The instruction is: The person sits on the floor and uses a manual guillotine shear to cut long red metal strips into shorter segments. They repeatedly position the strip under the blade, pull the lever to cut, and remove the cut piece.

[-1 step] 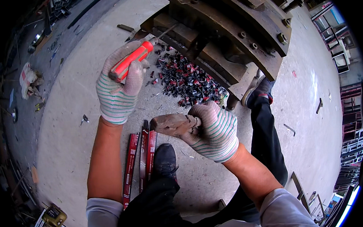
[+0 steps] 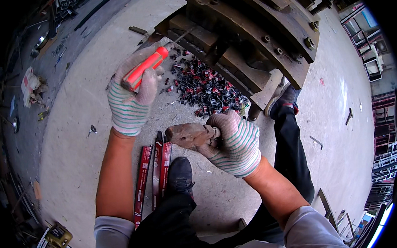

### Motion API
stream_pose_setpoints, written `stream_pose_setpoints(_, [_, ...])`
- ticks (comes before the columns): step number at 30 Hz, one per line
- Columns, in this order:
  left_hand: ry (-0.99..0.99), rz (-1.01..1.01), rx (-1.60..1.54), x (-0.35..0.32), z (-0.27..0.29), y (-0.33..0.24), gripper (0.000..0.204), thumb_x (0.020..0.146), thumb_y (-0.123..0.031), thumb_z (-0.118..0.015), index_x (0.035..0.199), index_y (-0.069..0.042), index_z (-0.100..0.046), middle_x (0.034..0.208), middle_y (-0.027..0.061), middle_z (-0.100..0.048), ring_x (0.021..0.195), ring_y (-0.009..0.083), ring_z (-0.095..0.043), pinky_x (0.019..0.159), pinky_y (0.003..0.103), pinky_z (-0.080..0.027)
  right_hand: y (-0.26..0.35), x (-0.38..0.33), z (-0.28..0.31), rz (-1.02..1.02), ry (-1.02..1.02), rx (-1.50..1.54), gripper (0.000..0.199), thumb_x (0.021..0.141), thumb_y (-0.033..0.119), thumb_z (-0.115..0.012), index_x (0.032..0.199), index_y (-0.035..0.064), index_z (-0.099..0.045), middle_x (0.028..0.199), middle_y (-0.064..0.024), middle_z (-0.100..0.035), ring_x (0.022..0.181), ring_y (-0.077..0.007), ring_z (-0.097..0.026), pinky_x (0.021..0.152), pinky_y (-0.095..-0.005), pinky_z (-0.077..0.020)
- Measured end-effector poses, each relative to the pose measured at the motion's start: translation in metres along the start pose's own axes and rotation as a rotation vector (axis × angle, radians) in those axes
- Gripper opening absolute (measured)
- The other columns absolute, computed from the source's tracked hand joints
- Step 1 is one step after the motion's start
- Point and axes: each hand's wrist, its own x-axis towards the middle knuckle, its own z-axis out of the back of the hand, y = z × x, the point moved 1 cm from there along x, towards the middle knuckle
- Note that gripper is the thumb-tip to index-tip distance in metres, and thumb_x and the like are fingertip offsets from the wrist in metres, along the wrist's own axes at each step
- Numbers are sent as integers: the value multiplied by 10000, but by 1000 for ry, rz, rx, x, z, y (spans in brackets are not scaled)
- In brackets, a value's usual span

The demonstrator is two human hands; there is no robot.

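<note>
In a white glove with green stripes, my left hand [image 2: 130, 103] is wrapped round the red handle of a screwdriver [image 2: 147, 67]. Its thin shaft points up and right, and the tip reaches a block on the dark metal machine [image 2: 243, 36]; whether it touches cannot be told. My right hand [image 2: 235, 142], gloved alike, grips a hammer [image 2: 188, 135] close to its worn, rusty head; the handle is mostly hidden by the fingers. The hammer head faces left, below the screwdriver and apart from it.
Beneath the machine's edge lies a heap of small black and red scraps [image 2: 205, 87]. Long red-wrapped strips [image 2: 143, 183] lie beside my left shoe [image 2: 180, 174]. A yellowish jug [image 2: 59, 235] stands at lower left. Metal frames [image 2: 384, 159] line the right side.
My left hand and the screwdriver have shifted very slightly to the right. My right hand holds the hammer almost exactly where it was.
</note>
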Motion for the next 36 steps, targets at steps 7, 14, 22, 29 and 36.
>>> stream_pose_setpoints(7, [-35, -21, -135, -15, -6, 26, 437, 1039, -318, -642, 1348, -9, -630, 1055, 116, -733, 929, 188, -708, 832, 376, -600, 6, 19, -13, 138, -92, -14, 422, 776, 218, -883, 1072, 69, -623, 744, -97, -592, 625, -305, -626, 546, -409, -496])
stream_pose_setpoints(14, [42, -64, -143, -9, -5, 28, 330, 1043, -159, -660, 1340, -20, -626, 1185, 114, -716, 1001, 149, -697, 874, 306, -575, 43, 55, -4, 435, 161, -62, 292, 820, 305, -793, 990, 105, -665, 733, -102, -592, 596, -319, -635, 494, -434, -484])
stream_pose_setpoints(22, [83, -211, 130, -3, -10, 30, 303, 978, -70, -719, 1265, -12, -640, 1215, 120, -705, 1035, 186, -695, 901, 334, -593, 61, 80, 5, 296, 49, -231, 240, 851, 279, -771, 994, 131, -648, 790, -134, -607, 616, -346, -640, 519, -451, -502])
stream_pose_setpoints(29, [141, -283, 117, 2, -16, 10, 324, 981, -12, -711, 1297, -49, -650, 1323, 148, -680, 1174, 163, -662, 1034, 308, -533, 65, 79, 0, 10, 69, -342, 291, 880, 294, -769, 1008, 101, -593, 825, -143, -624, 616, -338, -667, 504, -423, -517])
stream_pose_setpoints(36, [70, -260, 41, 18, -18, 0, 337, 980, -73, -720, 1306, -24, -649, 1160, 126, -746, 1020, 222, -733, 939, 332, -585, 75, 85, 14, 29, 43, -305, 291, 840, 203, -798, 1007, 71, -599, 861, -176, -639, 662, -347, -676, 555, -432, -531])
